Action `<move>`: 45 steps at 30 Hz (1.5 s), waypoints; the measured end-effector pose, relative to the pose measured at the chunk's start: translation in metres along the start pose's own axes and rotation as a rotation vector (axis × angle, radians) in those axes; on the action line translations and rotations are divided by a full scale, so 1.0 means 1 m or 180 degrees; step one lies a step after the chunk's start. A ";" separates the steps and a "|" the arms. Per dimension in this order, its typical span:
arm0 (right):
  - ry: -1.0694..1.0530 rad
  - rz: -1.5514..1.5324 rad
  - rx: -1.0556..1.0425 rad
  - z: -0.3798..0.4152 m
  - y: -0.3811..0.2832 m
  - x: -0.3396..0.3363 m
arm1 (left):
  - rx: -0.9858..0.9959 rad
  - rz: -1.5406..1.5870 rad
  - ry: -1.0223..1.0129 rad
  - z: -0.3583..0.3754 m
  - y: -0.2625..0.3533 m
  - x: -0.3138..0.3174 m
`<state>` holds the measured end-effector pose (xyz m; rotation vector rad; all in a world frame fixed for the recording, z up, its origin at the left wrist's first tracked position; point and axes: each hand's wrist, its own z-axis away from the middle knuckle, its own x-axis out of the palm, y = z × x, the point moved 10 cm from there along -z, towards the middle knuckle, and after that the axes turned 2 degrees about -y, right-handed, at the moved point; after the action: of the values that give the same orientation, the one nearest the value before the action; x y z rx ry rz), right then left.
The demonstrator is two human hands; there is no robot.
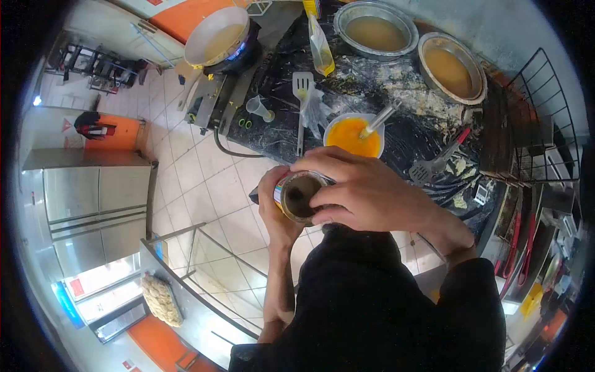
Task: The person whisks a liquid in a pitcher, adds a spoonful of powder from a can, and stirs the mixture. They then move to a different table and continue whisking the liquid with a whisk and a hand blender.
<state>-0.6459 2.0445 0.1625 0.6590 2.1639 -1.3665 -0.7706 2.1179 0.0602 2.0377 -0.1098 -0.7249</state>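
Observation:
My left hand [276,214] is wrapped round an open round jar [300,193] with a coloured label, held in front of my body. Inside the jar, dark contents show. My right hand [347,189] lies over the jar's rim, with its thumb and fingers closed at the right side of the opening; whether they pinch anything inside is hidden. Just beyond my hands, a white bowl [379,147] of orange-yellow liquid stands on the black-covered table [396,93], with a whisk [379,119] leaning in it.
A slotted spatula [302,87], a squeeze bottle [321,53] and a small clear cup [260,108] lie near the bowl. Two metal basins [375,31] stand at the back. A pan [217,38] sits on the stove. Right: a red-handled spatula [439,162] and wire rack [545,118].

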 end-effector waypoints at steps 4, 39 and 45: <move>0.0067 0.0245 -0.0010 0.000 0.005 -0.003 | 0.0036 -0.0234 -0.0348 -0.004 0.006 0.005; 0.1430 -0.0879 0.0584 0.041 0.054 -0.039 | -0.0013 0.0284 -0.0277 -0.011 0.003 0.034; 0.1846 -0.1242 0.0996 0.066 0.088 -0.064 | -0.0083 -0.0066 -0.0316 -0.020 0.003 0.047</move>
<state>-0.5319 2.0087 0.1183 0.8653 2.6564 -1.9343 -0.7211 2.1153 0.0490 1.9808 -0.1358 -0.8367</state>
